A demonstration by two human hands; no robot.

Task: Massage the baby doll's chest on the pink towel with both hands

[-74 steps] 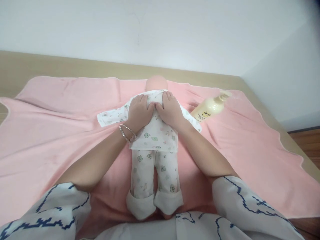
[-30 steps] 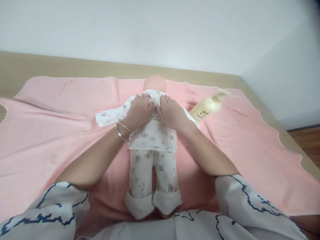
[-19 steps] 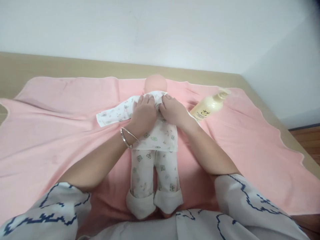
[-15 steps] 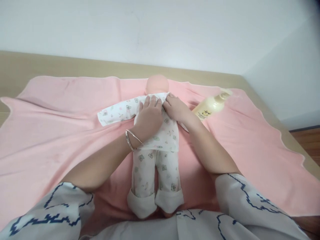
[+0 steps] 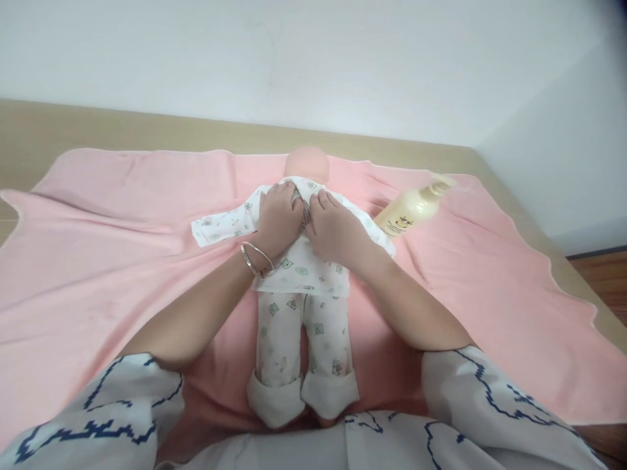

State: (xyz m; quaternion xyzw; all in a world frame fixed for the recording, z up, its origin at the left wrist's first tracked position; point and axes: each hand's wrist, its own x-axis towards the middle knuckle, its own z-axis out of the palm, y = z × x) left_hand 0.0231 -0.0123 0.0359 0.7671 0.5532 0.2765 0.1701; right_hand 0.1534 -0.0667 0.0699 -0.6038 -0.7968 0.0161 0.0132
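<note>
A baby doll (image 5: 307, 164) lies on its back, its head away from me. It wears a white printed baby shirt (image 5: 313, 279) and matching trousers (image 5: 279, 329) with rolled cuffs. My left hand (image 5: 280, 219), with bracelets at the wrist, grips the shirt front at the chest with bent fingers. Close beside it, my right hand (image 5: 336, 228) pinches the shirt's front edge. Dark lines show in the gap between the hands; I cannot make out what they are. One sleeve stretches out to the left, the other to the right behind my right wrist.
Beneath the doll spreads a wrinkled pink blanket (image 5: 122, 274) on a wooden-coloured surface (image 5: 147, 127). A pale yellow pump bottle (image 5: 411, 210) lies tilted to the right of the doll. A white wall (image 5: 245, 59) rises behind.
Both hands have moved from near the neckline down to the chest, the left one also leftward. The right side of the shirt is now spread outward, with its sleeve showing more.
</note>
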